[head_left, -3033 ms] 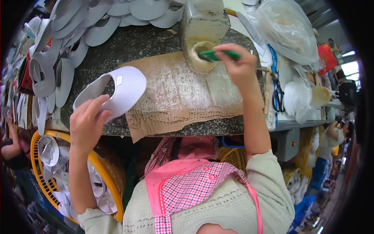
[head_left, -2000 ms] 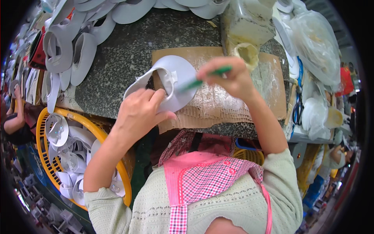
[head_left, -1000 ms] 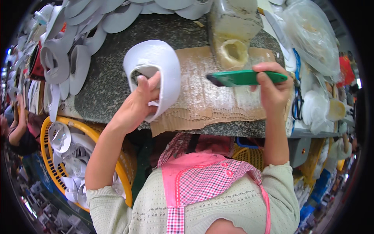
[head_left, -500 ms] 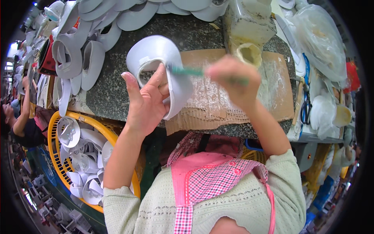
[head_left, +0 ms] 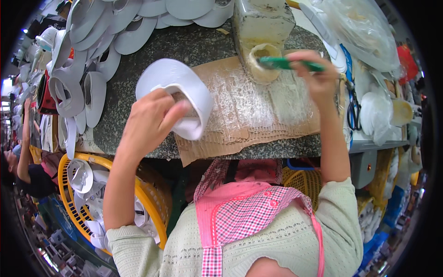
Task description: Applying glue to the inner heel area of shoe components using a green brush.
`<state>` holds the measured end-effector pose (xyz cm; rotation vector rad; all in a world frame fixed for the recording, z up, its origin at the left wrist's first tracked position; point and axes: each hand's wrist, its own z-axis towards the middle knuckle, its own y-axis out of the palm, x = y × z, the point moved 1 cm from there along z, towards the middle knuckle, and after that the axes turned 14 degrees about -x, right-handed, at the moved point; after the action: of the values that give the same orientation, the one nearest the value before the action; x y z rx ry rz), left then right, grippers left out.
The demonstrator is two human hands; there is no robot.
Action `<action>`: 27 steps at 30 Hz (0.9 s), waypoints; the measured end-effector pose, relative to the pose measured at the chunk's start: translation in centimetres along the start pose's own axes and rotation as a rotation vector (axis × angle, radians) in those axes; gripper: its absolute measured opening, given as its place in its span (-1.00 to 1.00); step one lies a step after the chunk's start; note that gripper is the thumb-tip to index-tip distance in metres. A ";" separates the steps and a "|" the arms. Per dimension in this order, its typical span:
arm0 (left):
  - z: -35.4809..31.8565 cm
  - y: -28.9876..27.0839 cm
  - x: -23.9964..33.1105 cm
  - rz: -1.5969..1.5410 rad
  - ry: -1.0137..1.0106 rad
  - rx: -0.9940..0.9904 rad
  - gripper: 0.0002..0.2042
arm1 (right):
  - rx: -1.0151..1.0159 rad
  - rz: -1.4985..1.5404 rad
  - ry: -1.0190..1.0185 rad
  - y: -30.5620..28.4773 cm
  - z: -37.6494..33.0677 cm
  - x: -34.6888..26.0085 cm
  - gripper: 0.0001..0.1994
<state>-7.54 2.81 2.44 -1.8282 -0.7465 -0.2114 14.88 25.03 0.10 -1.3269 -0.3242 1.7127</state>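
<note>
At the far left a yellow plastic basket (head_left: 69,194) sits below the bench edge, filled with white shoe uppers, and above it a heap of white and grey shoe uppers (head_left: 78,78) spreads along the dark stone worktop (head_left: 120,115). The left hand (head_left: 147,122) is closed around a white shoe upper (head_left: 177,94), fingers curled over its opening, holding it above the left end of a glue-smeared sheet of brown cardboard (head_left: 258,111) that lies on the worktop. Behind the cardboard stands a stained whitish plastic glue jug (head_left: 263,27) with a round crusted mouth facing the person. The right hand (head_left: 318,76) grips a green-handled brush (head_left: 288,63) whose tip sits at that mouth. Further right, a clear plastic bag (head_left: 364,32) of pale material lies at the bench corner, with scissors (head_left: 354,108) and a small yellowish cup (head_left: 400,111) just beyond. No label is clear enough to tell.
</note>
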 end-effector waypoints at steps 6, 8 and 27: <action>-1.3 3.5 -1.1 0.332 0.497 0.080 -0.60 | 0.350 0.512 0.129 -1.8 -4.0 1.9 -0.89; -1.5 3.4 -0.2 0.052 0.293 0.113 -0.61 | 0.424 0.508 0.175 -1.4 -4.5 1.8 -0.88; 1.8 2.3 1.7 -1.585 0.246 -0.084 0.05 | 0.028 0.404 -0.365 7.6 -0.1 -5.7 -0.86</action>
<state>-5.19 4.62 0.74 -0.8473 -1.8456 -1.4349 11.17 16.39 -1.49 -1.1047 -0.2460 2.2979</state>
